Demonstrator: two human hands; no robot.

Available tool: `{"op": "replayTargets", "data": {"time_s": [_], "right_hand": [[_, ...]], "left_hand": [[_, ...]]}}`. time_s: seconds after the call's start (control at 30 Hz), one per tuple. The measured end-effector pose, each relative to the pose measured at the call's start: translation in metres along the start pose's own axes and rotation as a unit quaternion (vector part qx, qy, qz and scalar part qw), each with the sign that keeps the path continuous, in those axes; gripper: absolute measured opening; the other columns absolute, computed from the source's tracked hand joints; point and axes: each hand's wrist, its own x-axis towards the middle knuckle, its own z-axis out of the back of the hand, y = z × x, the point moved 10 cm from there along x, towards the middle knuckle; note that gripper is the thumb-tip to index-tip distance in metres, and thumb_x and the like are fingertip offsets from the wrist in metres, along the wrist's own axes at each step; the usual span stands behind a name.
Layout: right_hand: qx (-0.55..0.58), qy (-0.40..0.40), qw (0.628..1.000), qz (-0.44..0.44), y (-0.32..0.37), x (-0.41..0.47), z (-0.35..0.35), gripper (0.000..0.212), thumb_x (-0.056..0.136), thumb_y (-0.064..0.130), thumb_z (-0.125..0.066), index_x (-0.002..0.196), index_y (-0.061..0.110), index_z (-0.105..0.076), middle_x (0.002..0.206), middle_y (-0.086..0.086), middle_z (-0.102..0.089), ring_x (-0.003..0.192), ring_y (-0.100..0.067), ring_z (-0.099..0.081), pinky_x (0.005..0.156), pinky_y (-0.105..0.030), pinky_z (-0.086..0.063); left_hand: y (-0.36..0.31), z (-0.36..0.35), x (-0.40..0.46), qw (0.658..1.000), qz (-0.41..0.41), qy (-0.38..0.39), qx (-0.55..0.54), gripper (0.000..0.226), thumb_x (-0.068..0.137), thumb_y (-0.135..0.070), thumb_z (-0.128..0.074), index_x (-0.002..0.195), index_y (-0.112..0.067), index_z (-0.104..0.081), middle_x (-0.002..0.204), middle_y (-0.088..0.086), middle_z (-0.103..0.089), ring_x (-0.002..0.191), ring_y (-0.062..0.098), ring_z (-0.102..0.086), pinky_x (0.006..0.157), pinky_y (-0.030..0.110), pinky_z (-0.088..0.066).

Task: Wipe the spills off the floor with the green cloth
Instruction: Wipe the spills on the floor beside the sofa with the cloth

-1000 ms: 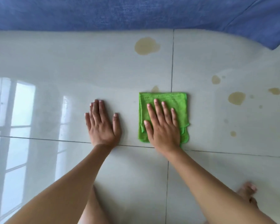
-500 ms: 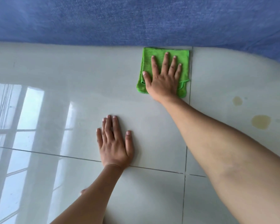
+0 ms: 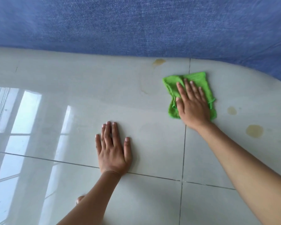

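My right hand (image 3: pixel 192 106) presses flat on the folded green cloth (image 3: pixel 199 82), which lies on the pale glossy floor tiles (image 3: pixel 88 98) just across a grout line. A yellowish spill remnant (image 3: pixel 159 62) sits beyond the cloth near the blue fabric, with a faint smear (image 3: pixel 146 90) trailing below it. To the right of the cloth lie two more yellow spills, a small one (image 3: pixel 232 110) and a larger one (image 3: pixel 254 131). My left hand (image 3: pixel 113 150) rests flat on the floor, fingers spread, holding nothing.
A blue denim-like fabric (image 3: pixel 136 25) covers the far side and curves down at the right edge. Window light reflects brightly on the tiles at the left (image 3: pixel 15 127). A toe (image 3: pixel 79 199) shows beside my left forearm.
My right hand has dragged the cloth back from the blue fabric's edge and to the right across the grout line. It left a faint smear and a spill remnant. The cloth is now rumpled.
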Motion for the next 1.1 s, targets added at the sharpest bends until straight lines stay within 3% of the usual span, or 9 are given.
{"op": "replayTargets", "data": {"time_s": [0.13, 0.23, 0.47, 0.63, 0.7, 0.8, 0.93, 1.0, 1.1], "right_hand": [[0.022, -0.014, 0.996, -0.086, -0.001, 0.062, 0.004, 0.057, 0.097, 0.036, -0.029, 0.151, 0.02, -0.02, 0.161, -0.009, -0.017, 0.149, -0.026, -0.013, 0.12, -0.045, -0.007], [0.034, 0.0, 0.996, -0.082, 0.031, 0.103, 0.003, 0.057, 0.096, 0.04, -0.028, 0.15, 0.023, -0.022, 0.16, -0.009, -0.019, 0.148, -0.029, -0.014, 0.12, -0.046, -0.005], [-0.015, 0.062, 0.97, 0.233, 0.144, 0.027, -0.019, 0.056, 0.095, 0.046, -0.028, 0.149, 0.033, -0.021, 0.161, -0.001, -0.016, 0.149, -0.025, -0.013, 0.121, -0.043, -0.006], [-0.068, 0.082, 0.921, 0.374, 0.087, -0.048, -0.019, 0.055, 0.091, 0.054, -0.03, 0.143, 0.037, -0.037, 0.156, -0.002, -0.033, 0.143, -0.027, -0.031, 0.118, -0.044, -0.019], [-0.073, 0.071, 0.94, 0.325, 0.048, -0.025, -0.011, 0.059, 0.091, 0.06, -0.021, 0.143, 0.037, -0.037, 0.156, -0.004, -0.032, 0.143, -0.03, -0.032, 0.117, -0.047, -0.02], [-0.043, 0.043, 0.988, 0.143, 0.008, 0.038, 0.005, 0.065, 0.089, 0.062, -0.016, 0.146, 0.035, -0.031, 0.159, -0.005, -0.025, 0.146, -0.03, -0.024, 0.118, -0.049, -0.016], [0.001, 0.043, 0.999, -0.033, 0.035, 0.101, -0.002, 0.063, 0.09, 0.061, -0.018, 0.149, 0.038, -0.014, 0.162, -0.007, -0.011, 0.149, -0.031, -0.01, 0.119, -0.054, -0.001], [0.03, 0.052, 0.998, -0.033, 0.076, 0.108, -0.008, 0.066, 0.089, 0.065, -0.017, 0.149, 0.039, -0.014, 0.162, -0.009, -0.01, 0.149, -0.032, -0.007, 0.118, -0.054, 0.003], [0.039, 0.048, 0.996, 0.06, 0.137, 0.078, -0.015, 0.058, 0.092, 0.059, -0.022, 0.147, 0.042, -0.021, 0.163, -0.004, -0.009, 0.15, -0.026, -0.007, 0.118, -0.052, 0.002]], "left_hand": [[-0.001, 0.0, -0.001, 1.0, -0.001, -0.003, -0.001, 0.07, 0.09, -0.046, -0.023, 0.149, -0.008, -0.021, 0.158, 0.011, -0.023, 0.147, 0.024, -0.014, 0.119, 0.043, -0.006], [-0.002, -0.002, 0.0, 1.0, -0.001, 0.0, 0.008, 0.071, 0.09, -0.046, -0.023, 0.15, -0.009, -0.02, 0.158, 0.011, -0.022, 0.148, 0.023, -0.013, 0.119, 0.041, -0.003], [-0.002, 0.0, -0.002, 1.0, -0.003, -0.001, 0.015, 0.071, 0.089, -0.046, -0.023, 0.149, -0.008, -0.023, 0.157, 0.012, -0.025, 0.147, 0.024, -0.017, 0.118, 0.041, -0.003], [-0.002, 0.001, -0.002, 1.0, -0.004, -0.003, 0.012, 0.07, 0.09, -0.046, -0.025, 0.149, -0.007, -0.023, 0.156, 0.012, -0.027, 0.146, 0.024, -0.019, 0.118, 0.041, -0.004], [-0.002, 0.002, -0.002, 1.0, -0.002, -0.005, 0.012, 0.07, 0.09, -0.045, -0.027, 0.148, -0.007, -0.024, 0.156, 0.013, -0.028, 0.146, 0.025, -0.02, 0.117, 0.041, -0.005], [-0.002, 0.001, -0.001, 1.0, -0.001, -0.002, 0.011, 0.07, 0.09, -0.045, -0.027, 0.149, -0.007, -0.024, 0.156, 0.012, -0.027, 0.146, 0.024, -0.019, 0.117, 0.042, -0.005], [-0.002, -0.002, 0.0, 1.0, -0.003, 0.0, 0.012, 0.07, 0.09, -0.045, -0.027, 0.149, -0.008, -0.023, 0.157, 0.012, -0.025, 0.147, 0.023, -0.017, 0.118, 0.042, -0.003], [-0.002, -0.002, 0.0, 1.0, -0.003, -0.001, 0.016, 0.07, 0.09, -0.045, -0.027, 0.149, -0.008, -0.023, 0.157, 0.012, -0.025, 0.147, 0.024, -0.017, 0.118, 0.042, -0.003], [-0.002, -0.003, 0.0, 1.0, -0.004, -0.005, 0.017, 0.069, 0.09, -0.045, -0.027, 0.149, -0.008, -0.023, 0.156, 0.012, -0.026, 0.146, 0.025, -0.019, 0.118, 0.042, -0.004]]}}
